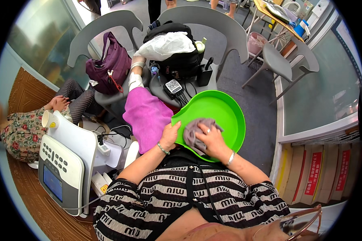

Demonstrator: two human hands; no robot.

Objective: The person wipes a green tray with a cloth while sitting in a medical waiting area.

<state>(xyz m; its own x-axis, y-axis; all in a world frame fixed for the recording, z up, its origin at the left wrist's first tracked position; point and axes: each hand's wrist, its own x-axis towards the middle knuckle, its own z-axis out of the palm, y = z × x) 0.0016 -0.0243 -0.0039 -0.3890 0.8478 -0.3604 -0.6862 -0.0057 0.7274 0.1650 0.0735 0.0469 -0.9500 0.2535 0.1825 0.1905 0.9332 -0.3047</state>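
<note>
A bright green plastic basin [226, 105] with a spout-like lip rests at my lap, tilted towards me. My left hand [169, 135] grips its left rim near the lip, thumb on the inner side. Inside the basin my right hand [211, 140] presses on a crumpled grey-brown cloth [193, 135], its fingers spread over the folds and partly sunk in them. A magenta towel [149, 116] is draped just left of the basin, over what seems to be an outstretched leg. White wrapping [135, 80] shows beyond the towel's far end.
Ahead, grey chairs [202, 13] hold a purple handbag [110, 64], a black backpack [178, 64] under a white plastic bag [169, 45], and a black box with cables [172, 89]. At left stand a control console [61, 174] and a seated person [24, 129]. Steps [313, 174] descend at right.
</note>
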